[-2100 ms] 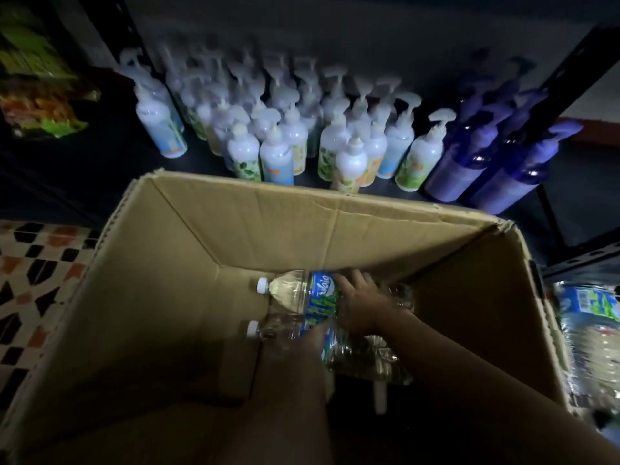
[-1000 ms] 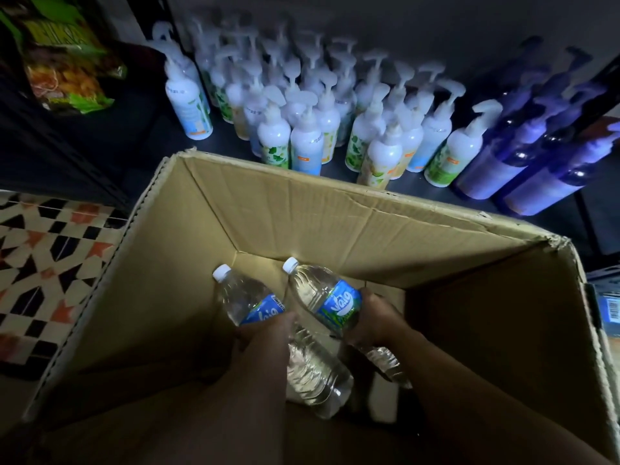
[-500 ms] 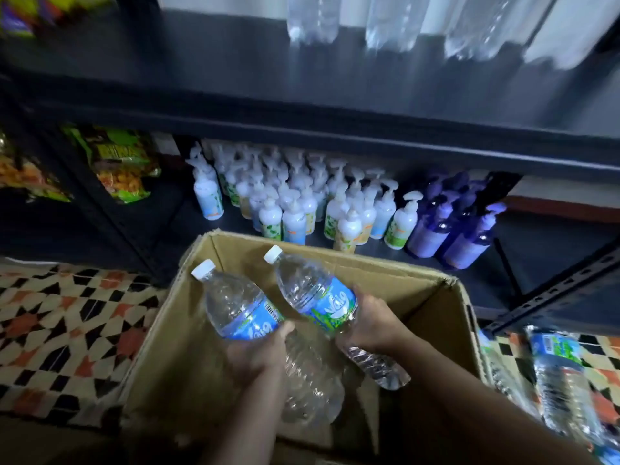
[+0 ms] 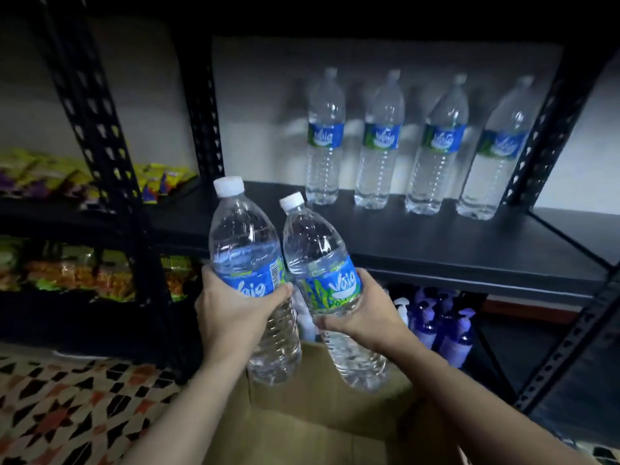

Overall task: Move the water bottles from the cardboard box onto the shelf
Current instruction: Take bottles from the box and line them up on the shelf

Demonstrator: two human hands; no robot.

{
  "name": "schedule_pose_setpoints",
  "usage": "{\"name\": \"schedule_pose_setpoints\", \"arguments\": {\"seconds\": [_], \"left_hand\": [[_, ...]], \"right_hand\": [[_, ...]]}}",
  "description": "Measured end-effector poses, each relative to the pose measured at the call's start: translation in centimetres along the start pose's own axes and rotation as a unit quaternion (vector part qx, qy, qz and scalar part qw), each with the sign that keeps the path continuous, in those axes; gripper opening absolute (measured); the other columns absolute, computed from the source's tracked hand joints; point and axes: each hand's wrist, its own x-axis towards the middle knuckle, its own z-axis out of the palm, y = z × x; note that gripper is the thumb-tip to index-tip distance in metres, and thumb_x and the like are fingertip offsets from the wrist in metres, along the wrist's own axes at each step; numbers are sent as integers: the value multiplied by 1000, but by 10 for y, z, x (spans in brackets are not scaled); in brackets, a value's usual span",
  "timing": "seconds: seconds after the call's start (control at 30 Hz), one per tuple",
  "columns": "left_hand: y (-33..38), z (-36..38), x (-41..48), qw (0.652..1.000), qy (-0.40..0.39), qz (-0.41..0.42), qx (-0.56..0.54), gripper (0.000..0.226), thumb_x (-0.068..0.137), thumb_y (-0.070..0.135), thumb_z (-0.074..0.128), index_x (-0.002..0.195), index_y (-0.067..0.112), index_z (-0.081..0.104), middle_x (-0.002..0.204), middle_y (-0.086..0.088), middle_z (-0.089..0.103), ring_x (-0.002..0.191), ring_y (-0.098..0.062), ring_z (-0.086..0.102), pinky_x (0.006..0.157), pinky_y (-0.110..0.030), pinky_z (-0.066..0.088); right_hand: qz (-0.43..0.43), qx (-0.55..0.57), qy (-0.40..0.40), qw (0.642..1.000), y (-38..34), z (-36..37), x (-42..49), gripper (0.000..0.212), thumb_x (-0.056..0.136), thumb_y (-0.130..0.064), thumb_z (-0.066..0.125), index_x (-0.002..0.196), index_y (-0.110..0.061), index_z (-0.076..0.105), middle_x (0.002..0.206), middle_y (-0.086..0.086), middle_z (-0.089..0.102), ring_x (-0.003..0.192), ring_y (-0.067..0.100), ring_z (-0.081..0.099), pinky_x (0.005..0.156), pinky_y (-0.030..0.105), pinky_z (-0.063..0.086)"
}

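My left hand (image 4: 231, 310) grips a clear water bottle (image 4: 246, 250) with a blue label and white cap, held nearly upright. My right hand (image 4: 365, 313) grips a second water bottle (image 4: 318, 260) around its label, tilted slightly left. Both bottles touch side by side, in front of the edge of the black shelf (image 4: 436, 243). Several identical water bottles (image 4: 379, 142) stand in a row at the back of that shelf. The cardboard box (image 4: 318, 414) lies below my forearms, its inside hidden.
Black perforated metal uprights (image 4: 100, 135) frame the shelf on both sides. Snack packets (image 4: 77, 276) fill the shelves at left. Purple pump bottles (image 4: 446, 327) stand on the lower shelf. Patterned floor tiles (image 4: 67, 407) lie at lower left.
Both hands lifted the two bottles out of the box and up to shelf height. My view tilted up from the box to the shelf with standing bottles.
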Motion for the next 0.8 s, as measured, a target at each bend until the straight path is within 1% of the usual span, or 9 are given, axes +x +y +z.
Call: {"name": "schedule_pose_setpoints", "arguments": {"seconds": [0.13, 0.23, 0.37, 0.43, 0.5, 0.63, 0.7, 0.77, 0.8], "left_hand": [[50, -14, 29, 999, 22, 45, -19, 84, 41, 43, 96, 109, 19, 53, 106, -1, 68, 102, -27, 63, 83, -35, 52], [73, -19, 55, 997, 40, 63, -36, 85, 40, 46, 96, 109, 21, 54, 105, 1, 69, 102, -26, 65, 85, -37, 54], [94, -16, 95, 993, 60, 85, -52, 89, 36, 51, 94, 110, 22, 55, 106, 0, 69, 103, -28, 65, 88, -43, 56], [100, -10, 117, 992, 65, 92, -49, 89, 35, 52, 93, 109, 21, 56, 105, -1, 69, 101, -28, 65, 86, -43, 56], [103, -2, 138, 992, 65, 96, -41, 88, 34, 51, 94, 107, 21, 56, 103, -1, 68, 100, -28, 65, 85, -41, 56], [106, 16, 184, 993, 65, 90, -40, 84, 35, 46, 95, 103, 21, 54, 101, -1, 67, 97, -28, 64, 82, -39, 55], [107, 25, 208, 993, 66, 92, -35, 82, 37, 44, 96, 102, 20, 53, 101, 0, 66, 95, -27, 64, 81, -37, 54], [107, 37, 231, 993, 63, 92, -32, 79, 41, 40, 97, 102, 19, 51, 102, -2, 66, 93, -27, 64, 79, -35, 53], [106, 43, 244, 993, 64, 93, -28, 79, 42, 38, 97, 103, 19, 50, 102, -2, 66, 93, -27, 64, 79, -34, 53]], "right_hand": [[-60, 0, 49, 997, -57, -11, 25, 83, 49, -35, 95, 120, -26, 52, 103, -15, 70, 91, -7, 65, 83, 18, 53], [-80, 15, 71, 994, -89, -14, 49, 81, 48, -38, 94, 117, -27, 53, 102, -15, 70, 92, -5, 66, 85, 22, 54], [-91, 23, 69, 993, -118, -13, 93, 80, 44, -45, 93, 112, -30, 53, 101, -13, 72, 94, 0, 68, 90, 29, 55], [-90, 38, 74, 992, -128, -11, 116, 80, 40, -46, 92, 109, -30, 55, 98, -11, 73, 91, 4, 70, 89, 35, 57], [-89, 52, 74, 992, -132, -9, 138, 78, 42, -40, 93, 108, -29, 55, 97, -9, 74, 88, 5, 71, 88, 36, 57], [-95, 65, 81, 990, -139, -10, 181, 68, 51, -25, 96, 105, -25, 55, 92, -7, 74, 83, 4, 71, 86, 30, 57], [-94, 74, 88, 989, -140, -11, 203, 67, 52, -27, 96, 104, -23, 52, 91, -8, 72, 82, 5, 69, 89, 31, 55], [-84, 75, 104, 988, -135, -12, 223, 69, 51, -35, 95, 103, -24, 51, 90, -9, 69, 83, 5, 66, 90, 31, 53], [-80, 84, 116, 986, -132, -10, 233, 71, 47, -41, 94, 103, -26, 53, 90, -9, 70, 84, 7, 67, 90, 33, 54]]}}
